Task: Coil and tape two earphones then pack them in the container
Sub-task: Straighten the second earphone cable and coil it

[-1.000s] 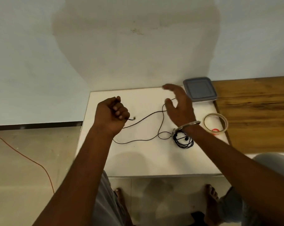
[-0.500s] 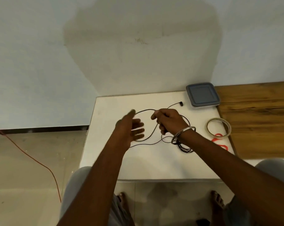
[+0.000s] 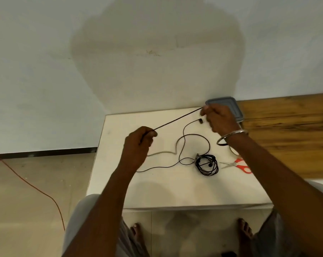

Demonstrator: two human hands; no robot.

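Note:
A black earphone cable (image 3: 177,118) is stretched taut in the air between my two hands. My left hand (image 3: 138,143) grips one end of that stretch above the white table (image 3: 157,190). My right hand (image 3: 219,118) pinches the other end near the table's far right corner. The rest of this cable loops loosely over the table, with an earbud (image 3: 201,121) lying below my right hand. A second earphone (image 3: 206,165) lies coiled in a black bundle on the table's right part. The grey-lidded container (image 3: 237,113) stands behind my right hand, partly hidden.
Red-handled scissors (image 3: 238,165) lie right of the coiled earphone. A tape roll (image 3: 233,151) is mostly hidden under my right wrist. A wooden surface (image 3: 290,130) adjoins the table on the right. An orange cable (image 3: 33,184) runs over the floor at the left.
My hands came together over the table, took the cable, then drew apart. My right hand moved to the far right corner, pulling a length of cable taut.

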